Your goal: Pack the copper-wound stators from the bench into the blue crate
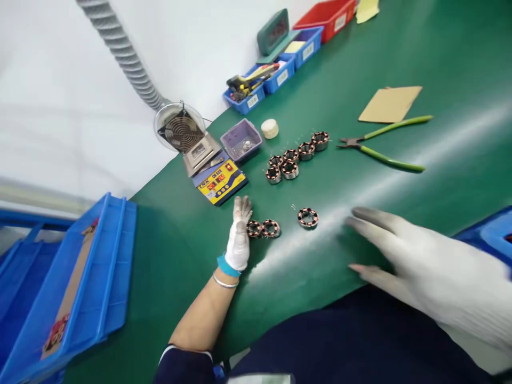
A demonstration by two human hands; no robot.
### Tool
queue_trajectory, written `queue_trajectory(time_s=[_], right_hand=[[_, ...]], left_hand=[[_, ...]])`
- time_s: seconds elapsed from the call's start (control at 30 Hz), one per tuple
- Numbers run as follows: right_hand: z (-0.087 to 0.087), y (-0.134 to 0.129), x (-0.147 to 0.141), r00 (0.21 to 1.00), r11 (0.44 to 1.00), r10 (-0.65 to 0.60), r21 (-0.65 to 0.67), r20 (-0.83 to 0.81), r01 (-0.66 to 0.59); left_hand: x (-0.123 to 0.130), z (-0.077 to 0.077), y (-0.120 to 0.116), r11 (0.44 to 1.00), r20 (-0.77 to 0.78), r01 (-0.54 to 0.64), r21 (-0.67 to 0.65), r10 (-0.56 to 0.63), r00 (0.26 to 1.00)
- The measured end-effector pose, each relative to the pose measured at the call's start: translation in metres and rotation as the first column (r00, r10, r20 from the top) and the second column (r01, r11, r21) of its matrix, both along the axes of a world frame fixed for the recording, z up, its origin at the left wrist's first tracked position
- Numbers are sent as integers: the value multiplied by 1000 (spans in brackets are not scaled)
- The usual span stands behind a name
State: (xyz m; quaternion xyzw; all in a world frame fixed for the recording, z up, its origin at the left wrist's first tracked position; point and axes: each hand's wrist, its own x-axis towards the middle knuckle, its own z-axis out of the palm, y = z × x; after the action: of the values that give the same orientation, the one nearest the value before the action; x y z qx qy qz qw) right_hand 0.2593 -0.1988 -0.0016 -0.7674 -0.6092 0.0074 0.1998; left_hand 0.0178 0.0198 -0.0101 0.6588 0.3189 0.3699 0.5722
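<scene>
My left hand (pixel 239 237), in a white glove with a teal cuff, lies on its edge on the green table with fingers stretched out. Its palm side is against or right beside a motor stator (pixel 254 229) with copper windings. A second stator (pixel 271 229) touches that one on the right. One more stator (pixel 308 218) sits alone farther right, with thin wire ends near it. My right hand (pixel 404 245), gloved and slightly blurred, is over the table at the right, fingers apart and holding nothing. Beyond stands a group of several stators (pixel 290 170).
Green-handled cutting pliers (pixel 384 143) lie open near a cardboard piece (pixel 391 104). A yellow-blue soldering station (pixel 222 180), purple tray (pixel 241 140), white round container (pixel 270 128) and fume fan (pixel 182 130) stand at the back. A blue crate (pixel 104 261) is at left; a blue bin (pixel 490 229) at right.
</scene>
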Motion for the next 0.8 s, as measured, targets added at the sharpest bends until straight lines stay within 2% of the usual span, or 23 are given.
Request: queue_trajectory(time_s=[0.1, 0.23, 0.33, 0.4, 0.57, 0.7, 0.8], right_hand=[[10, 51, -25, 986, 994, 107, 16, 127, -110], [18, 82, -39, 982, 979, 148, -158, 116, -128], [20, 87, -39, 994, 982, -20, -186, 109, 40], [20, 86, -39, 993, 982, -72, -170, 90, 87], [20, 81, -36, 990, 977, 130, -180, 54, -118], [31, 85, -40, 983, 947, 168, -289, 69, -142], [41, 92, -56, 979, 913, 173, -390, 104, -120]], left_hand=[[8, -2, -12, 995, 11, 97, -21, -96, 995], [16, -2, -15, 974, 59, 223, -24, -222, 973], [20, 0, -14, 943, 70, 332, 5, -332, 941], [20, 2, -14, 930, 55, 368, 22, -368, 928], [17, 2, -14, 910, 36, 407, 79, -411, 911], [21, 1, -14, 911, 42, 403, 82, -407, 912], [30, -1, -15, 920, 69, 389, 54, -392, 918]])
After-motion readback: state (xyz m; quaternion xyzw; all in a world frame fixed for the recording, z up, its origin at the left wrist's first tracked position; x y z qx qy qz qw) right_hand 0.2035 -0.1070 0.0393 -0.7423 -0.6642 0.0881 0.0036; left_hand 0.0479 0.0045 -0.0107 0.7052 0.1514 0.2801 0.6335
